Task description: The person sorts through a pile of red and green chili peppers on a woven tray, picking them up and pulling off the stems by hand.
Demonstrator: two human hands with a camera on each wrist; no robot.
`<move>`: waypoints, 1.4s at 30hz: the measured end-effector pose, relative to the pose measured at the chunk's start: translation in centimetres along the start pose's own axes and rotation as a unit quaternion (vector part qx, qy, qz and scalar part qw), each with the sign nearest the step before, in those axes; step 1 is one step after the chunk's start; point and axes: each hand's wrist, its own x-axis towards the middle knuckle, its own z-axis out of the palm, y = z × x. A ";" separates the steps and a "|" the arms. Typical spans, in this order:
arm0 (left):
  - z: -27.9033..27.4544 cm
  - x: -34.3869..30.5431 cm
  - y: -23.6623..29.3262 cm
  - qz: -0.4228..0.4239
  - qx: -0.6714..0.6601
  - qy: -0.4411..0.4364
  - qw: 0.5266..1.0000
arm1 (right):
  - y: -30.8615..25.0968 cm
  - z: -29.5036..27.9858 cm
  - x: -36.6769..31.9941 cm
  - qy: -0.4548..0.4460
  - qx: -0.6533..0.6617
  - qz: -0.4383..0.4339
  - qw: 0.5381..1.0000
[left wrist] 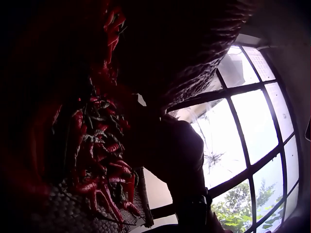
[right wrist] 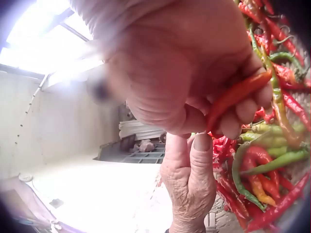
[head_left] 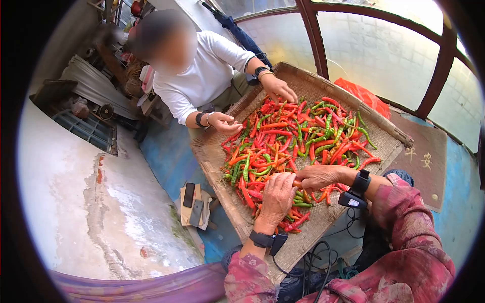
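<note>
My right hand (head_left: 321,178) holds an orange-red chili pepper (right wrist: 238,97) between its thumb and curled fingers, seen close up in the right wrist view. From below, my left hand (right wrist: 187,189) meets it, with thumb and finger pinching at the pepper's lower end. Both hands are over the near part of a heap of red, orange and green chili peppers (head_left: 273,134). The heap lies on a large square woven tray (head_left: 316,227). In the left wrist view everything near the hand is dark, and its fingers are hidden.
Across the tray, another person (head_left: 202,76) in a white top reaches both hands over the peppers. Black cables (head_left: 328,252) hang near my lap. Two phones (head_left: 192,202) lie on a small stand at left. A red plastic bag (head_left: 361,96) sits behind the tray, by the windows.
</note>
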 end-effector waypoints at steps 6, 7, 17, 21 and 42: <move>0.4 -0.2 -0.5 0.026 -0.015 -0.001 1.000 | 0.0 0.0 -1.4 -0.021 0.123 -0.030 0.992; 0.3 -0.2 -0.5 0.019 -0.021 -0.017 0.999 | -0.5 0.3 -1.7 -0.021 0.123 -0.029 0.992; -1.8 -0.1 -2.3 -0.019 0.082 0.112 0.990 | 0.5 0.0 -0.9 0.145 0.080 -0.053 0.985; -3.6 -0.7 -4.7 -0.125 0.175 0.151 0.965 | 5.3 -1.0 2.1 0.343 -0.066 -0.134 0.927; -2.6 -0.2 -2.8 -0.102 0.173 0.112 0.973 | 4.6 0.8 3.0 0.163 -0.465 0.066 0.868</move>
